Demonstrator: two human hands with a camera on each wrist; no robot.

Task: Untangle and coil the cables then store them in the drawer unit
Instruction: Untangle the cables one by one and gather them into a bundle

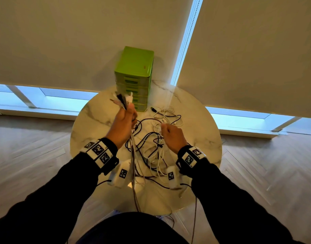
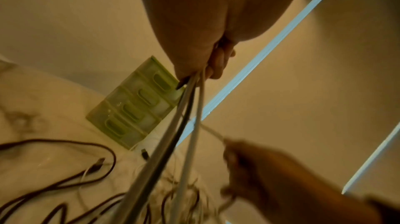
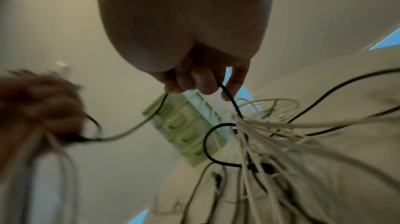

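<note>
A tangle of black and white cables [image 1: 151, 143] lies on the round marble table [image 1: 200, 124]. My left hand [image 1: 124, 120] is raised above the table and grips a bundle of several cable ends [image 1: 123, 101], with strands [image 2: 186, 125] hanging down from its fist. My right hand [image 1: 170, 134] sits to the right of it, fingers curled round a black cable [image 3: 229, 97] that runs across to the left hand [image 3: 43, 107]. The green drawer unit [image 1: 135, 76] stands at the table's far edge, its drawers closed.
Loose white cable loops [image 1: 165, 113] lie beside the drawer unit's foot. Cables trail over the table's near edge toward the floor [image 1: 256, 173]. Window blinds [image 1: 63, 41] hang behind the table.
</note>
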